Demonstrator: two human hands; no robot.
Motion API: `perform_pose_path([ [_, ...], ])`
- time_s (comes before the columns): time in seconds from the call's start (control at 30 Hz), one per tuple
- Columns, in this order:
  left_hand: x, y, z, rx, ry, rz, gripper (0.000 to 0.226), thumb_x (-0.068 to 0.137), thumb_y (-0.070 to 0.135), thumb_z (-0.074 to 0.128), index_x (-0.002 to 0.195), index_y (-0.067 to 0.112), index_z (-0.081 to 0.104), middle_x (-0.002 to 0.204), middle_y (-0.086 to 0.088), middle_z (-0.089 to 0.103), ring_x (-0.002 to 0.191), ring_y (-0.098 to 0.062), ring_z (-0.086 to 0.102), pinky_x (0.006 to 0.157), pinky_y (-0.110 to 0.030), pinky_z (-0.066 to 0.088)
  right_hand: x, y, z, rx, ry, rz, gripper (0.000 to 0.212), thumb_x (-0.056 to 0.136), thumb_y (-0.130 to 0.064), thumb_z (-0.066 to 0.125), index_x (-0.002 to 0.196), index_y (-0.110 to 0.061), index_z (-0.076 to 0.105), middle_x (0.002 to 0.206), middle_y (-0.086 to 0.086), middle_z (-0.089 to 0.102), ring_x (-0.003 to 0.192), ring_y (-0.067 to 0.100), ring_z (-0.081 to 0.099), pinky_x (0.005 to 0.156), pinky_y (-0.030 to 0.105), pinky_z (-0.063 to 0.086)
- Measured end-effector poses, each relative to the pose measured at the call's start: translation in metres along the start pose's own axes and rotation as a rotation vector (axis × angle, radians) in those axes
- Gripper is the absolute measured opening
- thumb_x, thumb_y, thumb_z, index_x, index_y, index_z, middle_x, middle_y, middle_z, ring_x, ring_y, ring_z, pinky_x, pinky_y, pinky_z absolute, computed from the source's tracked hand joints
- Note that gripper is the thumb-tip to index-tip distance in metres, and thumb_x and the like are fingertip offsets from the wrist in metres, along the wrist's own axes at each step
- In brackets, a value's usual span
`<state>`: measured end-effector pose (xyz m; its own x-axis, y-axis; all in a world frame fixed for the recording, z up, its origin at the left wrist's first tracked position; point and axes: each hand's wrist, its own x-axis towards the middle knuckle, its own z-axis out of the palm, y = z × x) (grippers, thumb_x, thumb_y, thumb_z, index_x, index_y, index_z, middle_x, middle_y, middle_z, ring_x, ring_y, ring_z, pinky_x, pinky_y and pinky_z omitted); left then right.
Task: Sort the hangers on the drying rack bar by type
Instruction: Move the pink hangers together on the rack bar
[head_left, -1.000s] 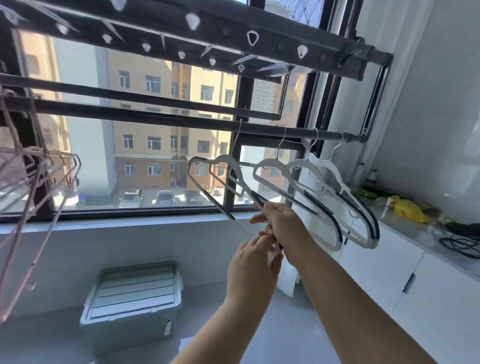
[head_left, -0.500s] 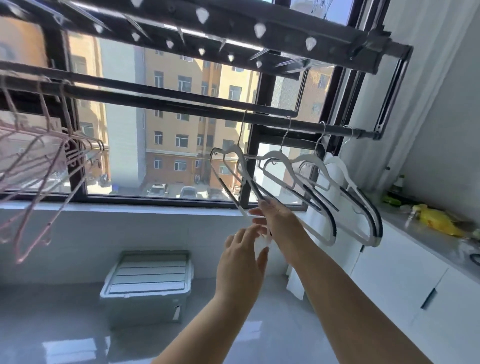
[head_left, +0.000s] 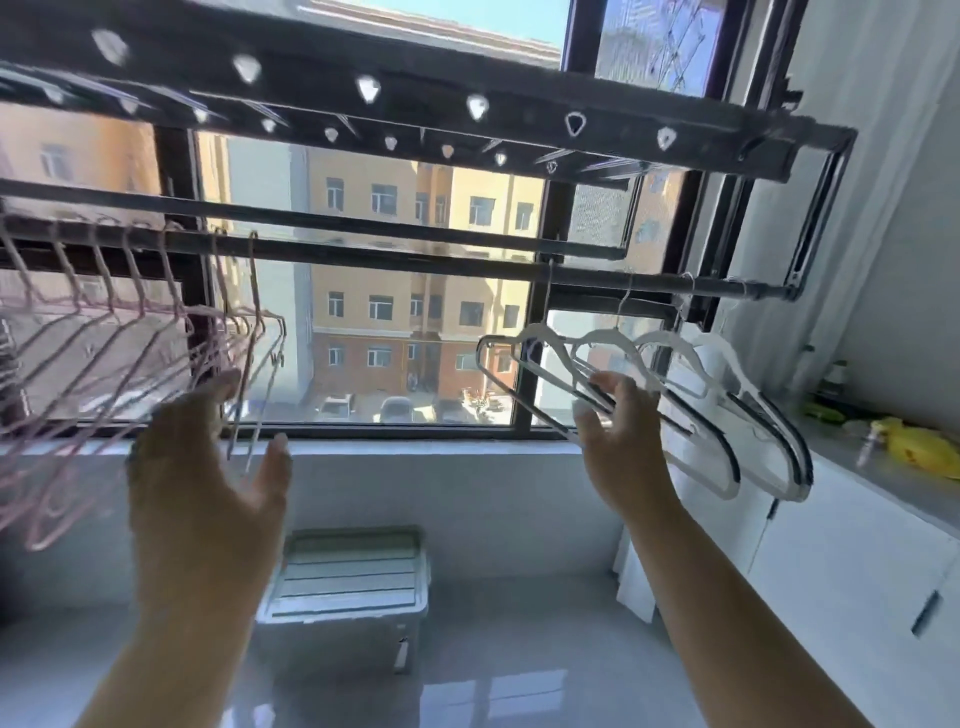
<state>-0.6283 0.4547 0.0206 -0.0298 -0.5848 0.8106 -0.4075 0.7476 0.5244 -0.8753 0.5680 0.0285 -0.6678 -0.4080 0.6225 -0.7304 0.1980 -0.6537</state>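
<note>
A dark drying rack bar (head_left: 395, 262) runs across the window. Several thin pink wire hangers (head_left: 119, 353) hang bunched at its left end. Several white plastic hangers with black strips (head_left: 691, 395) hang at its right end. My left hand (head_left: 202, 483) is raised with spread fingers just below and right of the pink hangers, its fingertips near their lower wires and holding nothing. My right hand (head_left: 621, 441) is raised in front of the white hangers, fingers straight, touching or nearly touching the nearest one's lower bar.
A perforated upper rack beam (head_left: 467, 104) hangs overhead. A pale green lidded storage box (head_left: 348, 577) sits on the floor below the window. White cabinets (head_left: 841, 561) with a yellow object (head_left: 914, 447) on top line the right wall.
My hands have separated: the left swung left up to the pink hangers, the right let go of the white hanger and opened. The view has tilted up and turned left.
</note>
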Motion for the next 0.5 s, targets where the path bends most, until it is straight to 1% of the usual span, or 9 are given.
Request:
perform_pose_path([
  [0.07, 0.005, -0.028, -0.016, 0.011, -0.015, -0.030, 0.046, 0.075, 0.015, 0.062, 0.115, -0.002, 0.049, 0.110, -0.029, 0.054, 0.103, -0.044, 0.049, 0.095, -0.055, 0.036, -0.003, -0.009, 0.012, -0.039, -0.005, 0.010, 0.038, 0.083, -0.027, 0.047, 0.118, -0.010, 0.052, 0.120, 0.009, 0.051, 0.116, 0.025, 0.043, 0.100, 0.036, 0.033],
  [0.17, 0.012, -0.073, -0.020, -0.015, -0.110, -0.116, 0.060, 0.069, 0.040, 0.049, 0.117, 0.004, 0.044, 0.117, -0.028, 0.050, 0.109, -0.044, 0.047, 0.098, -0.059, 0.035, -0.001, -0.013, 0.018, -0.079, 0.039, 0.056, 0.036, 0.083, -0.018, 0.051, 0.118, -0.008, 0.052, 0.120, 0.012, 0.052, 0.116, 0.028, 0.043, 0.100, 0.037, 0.032],
  [0.2, 0.016, -0.082, -0.018, -0.033, -0.150, -0.139, 0.063, 0.069, 0.043, 0.054, 0.118, 0.006, 0.043, 0.119, -0.028, 0.050, 0.109, -0.045, 0.047, 0.096, -0.061, 0.036, 0.000, -0.014, 0.017, -0.103, 0.055, 0.066, 0.035, 0.084, -0.015, 0.052, 0.118, -0.007, 0.052, 0.119, 0.013, 0.052, 0.116, 0.029, 0.043, 0.100, 0.037, 0.031],
  [0.23, 0.020, -0.085, -0.015, -0.026, -0.192, -0.178, 0.063, 0.071, 0.038, 0.063, 0.120, 0.006, 0.043, 0.120, -0.028, 0.050, 0.108, -0.045, 0.048, 0.094, -0.061, 0.038, 0.000, -0.015, 0.016, -0.130, 0.072, 0.071, 0.035, 0.083, -0.011, 0.054, 0.118, -0.007, 0.051, 0.119, 0.014, 0.053, 0.115, 0.029, 0.043, 0.100, 0.036, 0.031],
  [0.27, 0.022, -0.084, -0.011, 0.006, -0.252, -0.201, 0.061, 0.073, 0.027, 0.070, 0.123, 0.003, 0.043, 0.119, -0.029, 0.051, 0.107, -0.045, 0.050, 0.092, -0.061, 0.040, -0.002, -0.016, 0.016, -0.158, 0.082, 0.067, 0.035, 0.083, -0.009, 0.055, 0.118, -0.007, 0.051, 0.118, 0.015, 0.052, 0.114, 0.029, 0.044, 0.099, 0.035, 0.031],
  [0.3, 0.023, -0.082, -0.006, 0.048, -0.297, -0.213, 0.059, 0.075, 0.018, 0.070, 0.125, 0.000, 0.043, 0.120, -0.030, 0.052, 0.108, -0.045, 0.050, 0.093, -0.059, 0.040, -0.007, -0.018, 0.018, -0.182, 0.078, 0.056, 0.035, 0.083, -0.008, 0.055, 0.118, -0.007, 0.051, 0.118, 0.014, 0.052, 0.114, 0.029, 0.043, 0.098, 0.033, 0.031],
  [0.37, 0.018, -0.076, 0.004, 0.094, -0.362, -0.202, 0.061, 0.078, 0.016, 0.066, 0.129, -0.001, 0.038, 0.126, -0.028, 0.048, 0.116, -0.042, 0.046, 0.100, -0.053, 0.035, -0.021, -0.026, 0.029, -0.188, -0.003, 0.009, 0.036, 0.084, -0.009, 0.055, 0.120, -0.009, 0.050, 0.121, 0.012, 0.049, 0.116, 0.026, 0.040, 0.094, 0.025, 0.027],
  [0.4, 0.013, -0.076, 0.010, 0.106, -0.395, -0.203, 0.064, 0.079, 0.018, 0.064, 0.132, -0.001, 0.035, 0.129, -0.027, 0.046, 0.120, -0.041, 0.042, 0.103, -0.050, 0.031, -0.030, -0.032, 0.039, -0.159, -0.083, -0.010, 0.037, 0.085, -0.010, 0.054, 0.122, -0.011, 0.049, 0.124, 0.009, 0.047, 0.119, 0.023, 0.038, 0.093, 0.023, 0.025],
  [0.5, -0.003, -0.085, 0.024, 0.125, -0.502, -0.275, 0.066, 0.083, 0.022, 0.060, 0.133, -0.006, 0.028, 0.132, -0.029, 0.041, 0.123, -0.041, 0.038, 0.104, -0.047, 0.028, -0.050, -0.057, 0.082, 0.036, -0.417, 0.024, 0.035, 0.089, -0.015, 0.053, 0.123, -0.020, 0.049, 0.131, 0.002, 0.045, 0.124, 0.016, 0.038, 0.094, 0.020, 0.027],
])
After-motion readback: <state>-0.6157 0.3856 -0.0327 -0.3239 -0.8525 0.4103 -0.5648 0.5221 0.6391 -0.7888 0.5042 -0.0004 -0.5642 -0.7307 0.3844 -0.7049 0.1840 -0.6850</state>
